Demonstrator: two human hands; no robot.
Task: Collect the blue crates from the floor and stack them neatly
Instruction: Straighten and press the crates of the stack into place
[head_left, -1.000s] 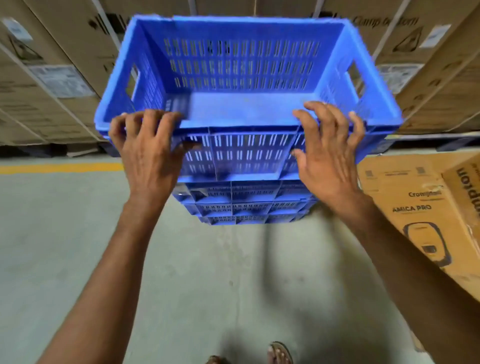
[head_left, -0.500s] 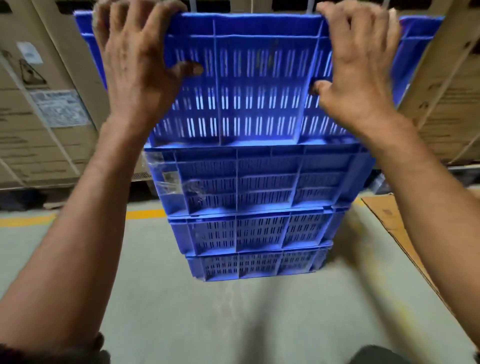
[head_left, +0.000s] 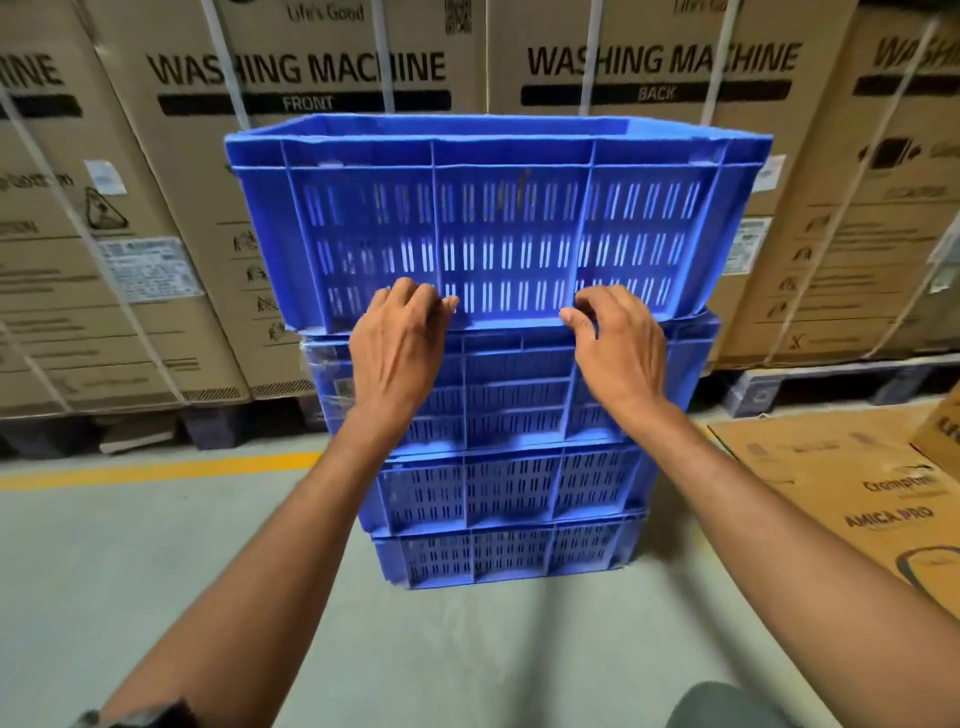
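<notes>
Several blue slotted crates stand in one stack on the grey floor in front of me. The top blue crate sits on the stack, tilted a little and overhanging the crate below. The lower crates are nested under it. My left hand and my right hand are side by side at the bottom of the top crate's front wall. The bent fingertips of both hands touch the slotted wall just above its lower edge, and neither hand grips the rim.
Tall washing machine cartons on pallets form a wall right behind the stack. A yellow floor line runs to the left. Flat and upright brown cartons lie close on the right. Bare floor lies between me and the stack.
The top crate went from held high by its front rim to resting on the stack. Both hands left the rim and dropped to the crate's lower front wall.
</notes>
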